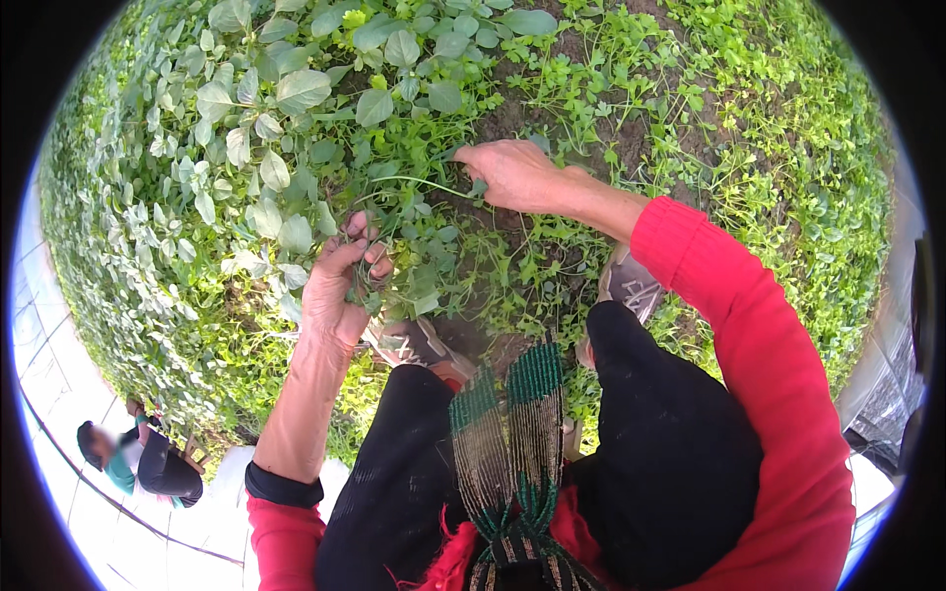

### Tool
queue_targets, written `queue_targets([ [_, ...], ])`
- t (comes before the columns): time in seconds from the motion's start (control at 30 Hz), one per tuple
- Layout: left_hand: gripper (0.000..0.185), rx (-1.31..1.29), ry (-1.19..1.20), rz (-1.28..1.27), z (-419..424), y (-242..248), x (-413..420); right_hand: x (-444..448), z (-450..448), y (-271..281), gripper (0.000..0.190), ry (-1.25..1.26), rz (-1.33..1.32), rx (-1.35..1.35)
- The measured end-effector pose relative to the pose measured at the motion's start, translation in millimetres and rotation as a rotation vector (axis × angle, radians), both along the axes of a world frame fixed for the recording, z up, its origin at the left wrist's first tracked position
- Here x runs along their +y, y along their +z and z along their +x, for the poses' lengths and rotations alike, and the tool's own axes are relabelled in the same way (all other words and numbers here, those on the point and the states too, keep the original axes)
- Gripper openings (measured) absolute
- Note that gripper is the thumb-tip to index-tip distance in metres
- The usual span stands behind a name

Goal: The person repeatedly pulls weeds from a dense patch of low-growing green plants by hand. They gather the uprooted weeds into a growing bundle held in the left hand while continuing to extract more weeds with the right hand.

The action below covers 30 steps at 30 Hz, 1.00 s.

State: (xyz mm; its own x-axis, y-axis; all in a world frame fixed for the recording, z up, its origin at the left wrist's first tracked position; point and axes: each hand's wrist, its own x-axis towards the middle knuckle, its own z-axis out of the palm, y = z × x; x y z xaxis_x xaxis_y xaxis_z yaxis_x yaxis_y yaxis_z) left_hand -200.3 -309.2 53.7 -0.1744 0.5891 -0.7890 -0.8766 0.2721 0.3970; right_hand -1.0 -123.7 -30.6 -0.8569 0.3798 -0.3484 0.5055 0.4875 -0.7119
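Observation:
Pulled plant stems (361, 279) with leaves are bunched in my left hand (344, 277), its fingers curled around them, at the left of centre. Further up and to the right, my right hand (510, 175) reaches into low green plants with its fingers pinched together. A leaf pokes out beside its fingers, and a long pale stem (421, 182) runs from there towards the left; the fingertips are partly hidden. Broad-leaved plants (302, 91) stand at the upper left. Low plants with lobed leaves (687, 96) spread over brown soil (628, 140) at the upper right.
My shoes (417, 346) rest on the ground among the plants, with my knees bent above. Beaded strands (506, 428) hang between my knees. A person (151, 458) crouches at the plot's edge, lower left. Plastic sheeting (876, 369) lines the right side.

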Motion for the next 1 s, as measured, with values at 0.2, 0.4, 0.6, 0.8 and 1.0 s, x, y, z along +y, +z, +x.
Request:
queue_targets([
  [0.2, 0.031, -0.099, -0.066, 0.134, 15, 44, -8, 6, -4, -3, 0.042, -0.18, -0.033, 0.008],
  [0.4, 0.045, 0.112, -0.205, 0.066, 17, 46, 19, 3, -13, -15, 0.032, -0.403, -0.204, 0.166],
  [0.6, 0.052, 0.197, -0.093, 0.067, -15, 21, 38, -3, -31, -20, 0.023, -0.165, 0.041, -0.022],
  [0.8, 0.056, 0.188, -0.031, -0.04, -31, 4, 8, -3, -51, -30, 0.027, -0.316, 0.046, 0.114],
  [1.0, 0.058, 0.179, 0.0, -0.044, -45, -5, -6, -11, -59, -38, 0.021, -0.363, 0.077, 0.244],
])
